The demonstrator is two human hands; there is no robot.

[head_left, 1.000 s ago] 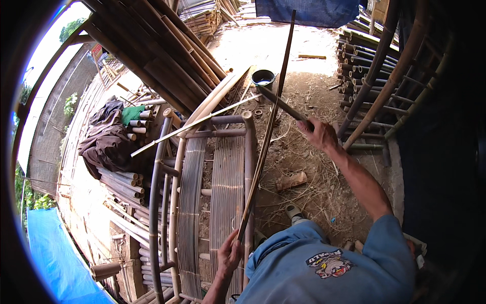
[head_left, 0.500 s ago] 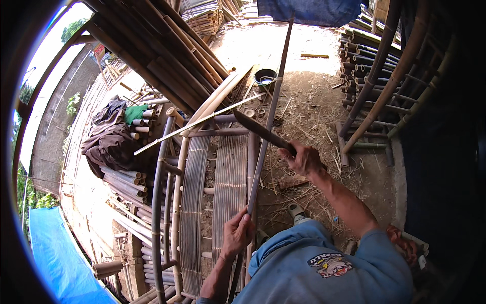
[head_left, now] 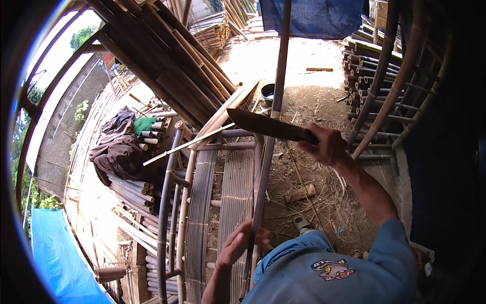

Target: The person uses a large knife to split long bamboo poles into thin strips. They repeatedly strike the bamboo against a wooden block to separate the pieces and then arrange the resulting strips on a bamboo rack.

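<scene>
Bamboo pole in left hand; machete in right hand

Dark cloth heap on stacked poles; blue tarp; black bowl.

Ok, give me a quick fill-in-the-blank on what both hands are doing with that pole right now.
1. The right hand grips a broad-bladed ____, its blade meeting the long bamboo pole.
2. The left hand holds that pole near its ____ end.
3. Beyond the pole, on the dirt, stands a small dark ____.

Missing words: knife; lower; bucket
</scene>
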